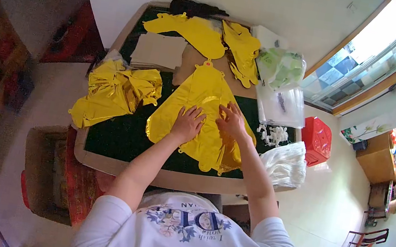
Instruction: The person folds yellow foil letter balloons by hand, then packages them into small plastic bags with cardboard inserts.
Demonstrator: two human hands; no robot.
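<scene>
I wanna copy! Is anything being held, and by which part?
The left hand lies flat on the yellow foil; whether the right hand grips it can't be told.

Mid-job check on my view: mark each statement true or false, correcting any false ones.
1. The left hand lies palm down on the flared, shiny yellow foil sheet. True.
2. The right hand grips the looped white string bundle. False: it is over the foil sheet, apart from the bundle.
3. The flat grey-brown cardboard stack lies beyond the left hand. True.
4. The bundle lies left of the foil sheet. False: it lies right.
</scene>
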